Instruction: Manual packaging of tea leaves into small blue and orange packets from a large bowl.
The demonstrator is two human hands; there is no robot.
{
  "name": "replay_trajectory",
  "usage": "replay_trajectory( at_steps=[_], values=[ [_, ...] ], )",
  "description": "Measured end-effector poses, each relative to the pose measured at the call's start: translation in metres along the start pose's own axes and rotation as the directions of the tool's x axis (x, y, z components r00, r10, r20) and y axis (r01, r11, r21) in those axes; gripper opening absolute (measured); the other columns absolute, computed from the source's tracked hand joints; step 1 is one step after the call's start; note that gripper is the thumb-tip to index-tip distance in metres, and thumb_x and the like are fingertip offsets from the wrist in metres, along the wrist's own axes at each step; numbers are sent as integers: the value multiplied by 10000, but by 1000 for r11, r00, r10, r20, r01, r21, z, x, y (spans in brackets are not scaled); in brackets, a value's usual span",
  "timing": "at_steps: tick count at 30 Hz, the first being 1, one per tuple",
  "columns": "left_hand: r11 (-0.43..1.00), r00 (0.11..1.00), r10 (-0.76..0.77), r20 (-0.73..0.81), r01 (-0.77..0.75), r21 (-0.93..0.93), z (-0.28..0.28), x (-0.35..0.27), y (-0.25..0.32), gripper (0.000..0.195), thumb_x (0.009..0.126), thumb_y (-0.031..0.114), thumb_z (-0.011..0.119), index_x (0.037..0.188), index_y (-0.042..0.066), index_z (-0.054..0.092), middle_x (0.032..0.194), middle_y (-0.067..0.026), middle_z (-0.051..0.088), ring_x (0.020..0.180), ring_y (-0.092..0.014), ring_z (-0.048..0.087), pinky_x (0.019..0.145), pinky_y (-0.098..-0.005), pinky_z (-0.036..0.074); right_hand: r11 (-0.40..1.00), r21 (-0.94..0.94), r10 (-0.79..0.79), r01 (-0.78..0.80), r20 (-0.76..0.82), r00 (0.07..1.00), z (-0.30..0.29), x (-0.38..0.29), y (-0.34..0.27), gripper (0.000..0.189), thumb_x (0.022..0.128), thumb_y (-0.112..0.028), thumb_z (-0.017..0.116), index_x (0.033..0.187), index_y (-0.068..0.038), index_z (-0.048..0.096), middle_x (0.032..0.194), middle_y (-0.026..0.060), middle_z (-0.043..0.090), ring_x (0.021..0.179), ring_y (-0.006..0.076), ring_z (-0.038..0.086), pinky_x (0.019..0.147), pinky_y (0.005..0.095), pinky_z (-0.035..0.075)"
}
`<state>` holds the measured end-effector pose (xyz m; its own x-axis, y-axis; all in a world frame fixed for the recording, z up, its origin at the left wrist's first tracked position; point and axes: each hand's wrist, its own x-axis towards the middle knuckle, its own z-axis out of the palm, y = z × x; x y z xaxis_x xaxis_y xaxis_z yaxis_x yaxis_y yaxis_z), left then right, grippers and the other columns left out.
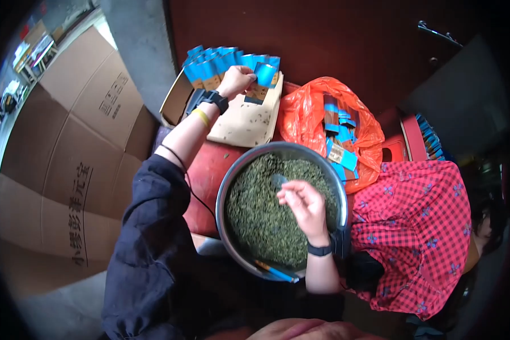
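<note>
My left hand (236,81) pinches a small blue and brown packet (265,76) by its left side, above a cardboard box (246,121). Rows of similar packets (210,63) stand at the back of that box, and bits of leaf lie scattered on its front part. In my right hand (305,206) is a small clear scoop (279,180), its handle mostly hidden by the fingers. It is over dried green leaves (259,216), which fill a round metal basin (222,191). One blue and brown packet (277,272) rests along the basin's near rim.
A red-orange plastic bag (299,108) holding loose packets (342,157) is right of the basin. Beside it is a person in a red checked garment (412,238). A red box (414,134) with packets stands farther right. Large cardboard (46,170) rises at left; a dark red door (297,38) is behind.
</note>
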<state>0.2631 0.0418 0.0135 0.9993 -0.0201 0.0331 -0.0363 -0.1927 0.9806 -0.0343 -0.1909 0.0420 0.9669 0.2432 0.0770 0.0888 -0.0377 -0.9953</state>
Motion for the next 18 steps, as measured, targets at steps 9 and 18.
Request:
replay_trajectory(
  at_steps=[9,18],
  values=[
    [986,902,144,-406,-96,137,55,123,-86,270,782,174,649,996,9,661,873,-160,697,821,-283,693,774,-366,542,994,-19,105,-105,-7,994,1,6,-1,224,958,-154,587,1067,40,607,908,107,678,816,140,651,750,267,530],
    [995,986,99,-132,-97,18,58,86,-70,314,843,156,653,1102,-20,619,969,-121,686,839,-215,679,701,-319,548,986,-116,115,-117,-17,993,3,15,9,153,939,-66,563,1045,26,622,874,66,675,775,97,631,711,243,515]
  ],
)
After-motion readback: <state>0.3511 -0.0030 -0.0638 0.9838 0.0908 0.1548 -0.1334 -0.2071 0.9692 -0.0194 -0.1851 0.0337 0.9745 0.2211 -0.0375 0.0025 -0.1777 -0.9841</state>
